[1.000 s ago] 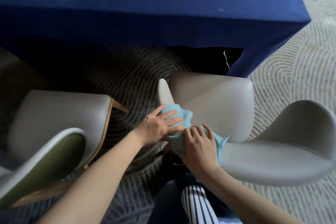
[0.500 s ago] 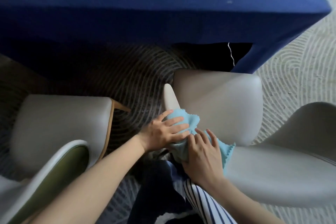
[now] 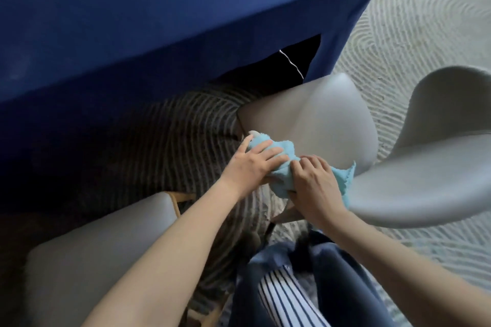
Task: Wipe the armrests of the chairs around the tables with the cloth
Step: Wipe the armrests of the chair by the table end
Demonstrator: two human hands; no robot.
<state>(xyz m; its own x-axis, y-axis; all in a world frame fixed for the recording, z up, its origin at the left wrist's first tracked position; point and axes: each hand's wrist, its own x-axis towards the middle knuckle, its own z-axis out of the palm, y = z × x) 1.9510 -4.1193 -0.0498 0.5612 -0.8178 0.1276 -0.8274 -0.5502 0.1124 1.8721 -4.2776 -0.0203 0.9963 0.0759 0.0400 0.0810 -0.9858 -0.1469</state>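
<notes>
Cloth point(image 3: 283, 150), light blue, draped over the near-side armrest point(image 3: 252, 133) of the grey chair point(image 3: 318, 119). It covers almost the whole armrest; only the pale tip shows at the far end.
Left hand point(image 3: 252, 164): fingers fairly straight, laid flat across the cloth's far end, pressing down. Thumb tucked out of sight below.
Right hand point(image 3: 313, 186): knuckles bent, fingers curled into the cloth at its near end, gripping it. A scalloped corner of cloth sticks out from under this hand toward the chair back.
The two hands sit side by side, nearly touching.

Surroundings:
- Chair seat points at the table point(image 3: 159, 34), which has a dark blue cover hanging to the floor. The seat's front edge is close to the cover's corner.
- Gap in the cover just beyond the seat, dark inside, with a thin white cord point(image 3: 291, 64) crossing it.
- Chair's curved back sweeps off right, past the right forearm.
- Second chair point(image 3: 101, 247), grey seat on a wooden frame, at lower left under the left forearm. Just beside the first chair, with a narrow strip of floor between.
- Carpet point(image 3: 398, 34), pale with swirled ribbing, shadowed near the table.
- Striped fabric point(image 3: 287, 300) and navy clothing at bottom centre, directly below the hands.
</notes>
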